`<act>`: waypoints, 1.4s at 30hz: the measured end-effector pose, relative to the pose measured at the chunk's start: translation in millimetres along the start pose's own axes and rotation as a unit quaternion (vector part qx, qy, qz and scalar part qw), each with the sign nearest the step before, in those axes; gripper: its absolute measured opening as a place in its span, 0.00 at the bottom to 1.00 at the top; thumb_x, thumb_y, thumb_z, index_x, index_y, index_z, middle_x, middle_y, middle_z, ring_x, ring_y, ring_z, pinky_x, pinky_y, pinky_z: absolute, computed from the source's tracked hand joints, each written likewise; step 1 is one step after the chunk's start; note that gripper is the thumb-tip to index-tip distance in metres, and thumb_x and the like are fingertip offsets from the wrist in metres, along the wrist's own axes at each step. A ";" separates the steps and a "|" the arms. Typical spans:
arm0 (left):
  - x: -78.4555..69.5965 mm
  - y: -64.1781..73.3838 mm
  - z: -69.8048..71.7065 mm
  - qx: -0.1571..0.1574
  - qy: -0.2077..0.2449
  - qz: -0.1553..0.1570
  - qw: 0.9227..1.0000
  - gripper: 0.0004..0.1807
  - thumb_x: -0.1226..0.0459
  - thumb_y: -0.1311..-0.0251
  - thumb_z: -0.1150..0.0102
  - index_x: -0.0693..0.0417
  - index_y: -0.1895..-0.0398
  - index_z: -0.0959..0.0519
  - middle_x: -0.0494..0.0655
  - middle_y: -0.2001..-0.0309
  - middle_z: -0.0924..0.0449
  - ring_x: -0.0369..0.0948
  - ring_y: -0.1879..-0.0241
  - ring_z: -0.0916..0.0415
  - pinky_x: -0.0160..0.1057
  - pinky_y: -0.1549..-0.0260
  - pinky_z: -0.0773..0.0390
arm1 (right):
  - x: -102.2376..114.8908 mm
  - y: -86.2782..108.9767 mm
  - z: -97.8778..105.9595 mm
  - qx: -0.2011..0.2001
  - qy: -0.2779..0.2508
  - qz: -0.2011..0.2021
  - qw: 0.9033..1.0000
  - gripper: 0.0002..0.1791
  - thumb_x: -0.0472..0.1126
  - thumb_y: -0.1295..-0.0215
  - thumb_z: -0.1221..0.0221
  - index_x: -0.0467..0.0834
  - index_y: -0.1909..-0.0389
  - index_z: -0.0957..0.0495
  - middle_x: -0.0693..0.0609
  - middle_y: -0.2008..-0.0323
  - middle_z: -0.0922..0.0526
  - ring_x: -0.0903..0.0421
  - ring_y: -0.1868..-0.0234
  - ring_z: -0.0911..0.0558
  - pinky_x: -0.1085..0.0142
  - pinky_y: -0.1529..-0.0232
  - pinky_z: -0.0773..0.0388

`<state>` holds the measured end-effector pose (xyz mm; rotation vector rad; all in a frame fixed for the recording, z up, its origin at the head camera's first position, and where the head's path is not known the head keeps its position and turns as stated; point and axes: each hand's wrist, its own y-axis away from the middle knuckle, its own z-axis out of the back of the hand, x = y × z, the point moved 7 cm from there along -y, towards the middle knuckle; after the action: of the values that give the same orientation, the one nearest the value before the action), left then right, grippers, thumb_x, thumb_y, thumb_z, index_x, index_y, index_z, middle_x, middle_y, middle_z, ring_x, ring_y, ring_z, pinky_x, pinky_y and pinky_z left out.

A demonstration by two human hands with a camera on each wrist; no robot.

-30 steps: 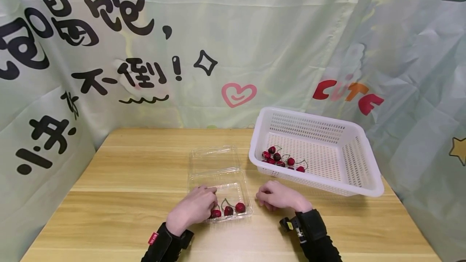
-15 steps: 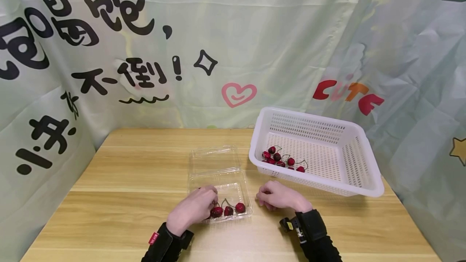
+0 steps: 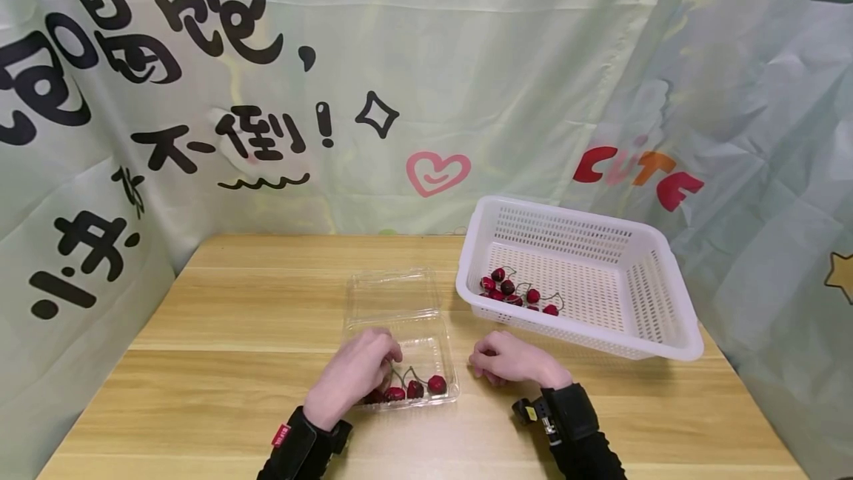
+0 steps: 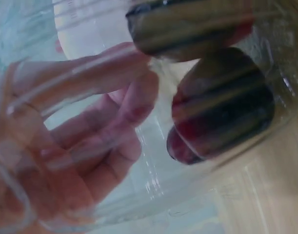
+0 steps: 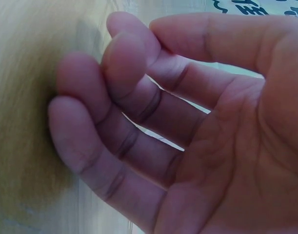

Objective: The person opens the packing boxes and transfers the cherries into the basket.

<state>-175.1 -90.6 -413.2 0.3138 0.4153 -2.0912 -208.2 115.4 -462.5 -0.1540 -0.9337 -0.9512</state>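
Note:
My left hand (image 3: 360, 369) is inside a clear plastic clamshell box (image 3: 448, 350), which lies with its lid (image 3: 393, 291) folded back. Along the box's front wall sit several red cherries (image 3: 415, 389), their green stems rising near my fingers. In the left wrist view, the curled fingers and thumb come together beside dark cherries (image 4: 227, 105), seen through the box wall; I cannot tell whether they pinch a stem. My right hand (image 3: 509, 358) rests on the table right of the box, and its loosely curled fingers hold nothing in the right wrist view.
A white perforated plastic basket (image 3: 666, 295) stands at the back right, with several cherries (image 3: 506, 287) gathered in its left front corner. The wooden table (image 3: 253, 302) ends at a printed cloth backdrop (image 3: 520, 95).
My left hand has shifted slightly up and left, and its index finger, straighter at first, is now bent. The box's front edge and its cherries have shifted slightly toward me and left. My right hand stays put.

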 end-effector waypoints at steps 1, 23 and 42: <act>0.2 0.0 0.7 -0.002 -0.005 0.001 1.000 0.15 0.81 0.56 0.38 0.56 0.71 0.12 0.45 0.70 0.15 0.37 0.69 0.19 0.29 0.70 0.19 | 0.0 0.1 0.1 0.000 0.000 0.000 1.000 0.17 0.40 0.26 0.48 0.39 0.75 0.21 0.57 0.84 0.26 0.62 0.83 0.28 0.74 0.81 0.34; 1.5 4.8 -3.7 -0.006 -0.069 -0.017 0.997 0.19 0.82 0.64 0.32 0.56 0.67 0.12 0.48 0.64 0.14 0.45 0.62 0.18 0.42 0.60 0.16 | -1.8 0.1 0.0 0.002 -0.005 -0.006 1.000 0.17 0.41 0.26 0.47 0.40 0.75 0.21 0.57 0.84 0.26 0.61 0.82 0.28 0.73 0.81 0.35; 7.8 4.7 -3.0 0.018 0.001 0.015 1.000 0.14 0.82 0.55 0.38 0.54 0.80 0.15 0.42 0.74 0.20 0.36 0.73 0.25 0.28 0.74 0.25 | -1.4 1.5 -0.2 0.007 -0.013 -0.009 1.000 0.16 0.41 0.26 0.46 0.40 0.74 0.21 0.57 0.83 0.26 0.60 0.81 0.28 0.72 0.80 0.35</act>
<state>-174.9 -97.7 -419.7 0.3409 0.3724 -2.0720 -207.3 117.1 -463.3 -0.1472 -0.9673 -0.9623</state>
